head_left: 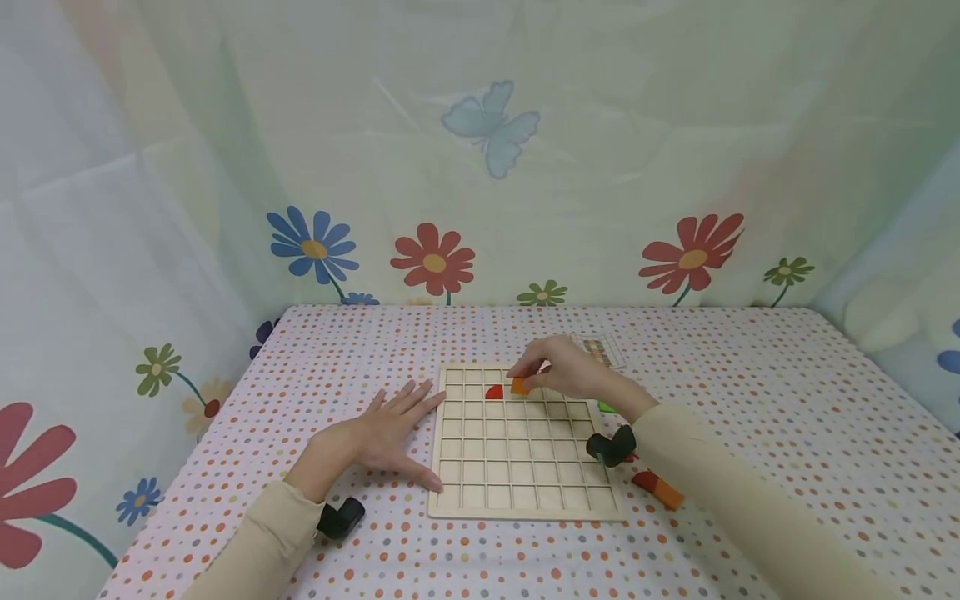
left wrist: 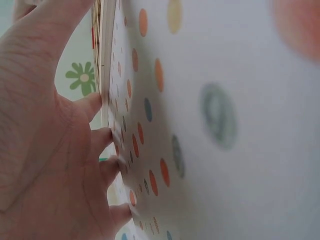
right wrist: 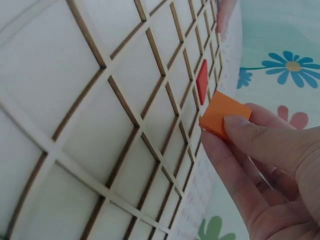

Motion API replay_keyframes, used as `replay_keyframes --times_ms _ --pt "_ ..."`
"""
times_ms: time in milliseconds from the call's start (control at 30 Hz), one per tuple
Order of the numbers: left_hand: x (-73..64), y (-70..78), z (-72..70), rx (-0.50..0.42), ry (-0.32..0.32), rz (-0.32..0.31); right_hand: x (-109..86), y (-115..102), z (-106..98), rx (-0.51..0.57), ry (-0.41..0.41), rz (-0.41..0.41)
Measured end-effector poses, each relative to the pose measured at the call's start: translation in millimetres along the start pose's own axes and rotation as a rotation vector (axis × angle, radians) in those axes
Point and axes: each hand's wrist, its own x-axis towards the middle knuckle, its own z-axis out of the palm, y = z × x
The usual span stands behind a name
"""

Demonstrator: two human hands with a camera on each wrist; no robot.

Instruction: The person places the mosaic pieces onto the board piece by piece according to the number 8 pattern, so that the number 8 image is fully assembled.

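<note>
A pale wooden grid board (head_left: 497, 450) lies on the table, divided into square cells by thin strips. One red quarter-round piece (head_left: 494, 392) sits in a cell near its far edge; the right wrist view shows the same red piece (right wrist: 202, 82) edge-on. My right hand (head_left: 561, 367) pinches an orange square block (right wrist: 222, 115) between thumb and fingers, just over the board and right of the red piece. My left hand (head_left: 390, 429) lies with spread fingers at the board's left edge, thumb and fingertips at the rim. In the left wrist view the left palm (left wrist: 55, 135) shows.
Right of the board lie a red piece and an orange block (head_left: 667, 495) side by side. A green piece (head_left: 607, 407) shows partly under the right forearm. Behind the right hand lies a printed pattern card (head_left: 611, 350). Polka-dot cloth (head_left: 375, 342) covers the table.
</note>
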Motion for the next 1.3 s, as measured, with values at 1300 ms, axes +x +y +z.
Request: replay_keyframes --times_ms 1300 --pt "3.1 -0.1 2.1 0.006 -0.008 -0.018 18.9 2.3 4.6 -0.044 -0.123 0.038"
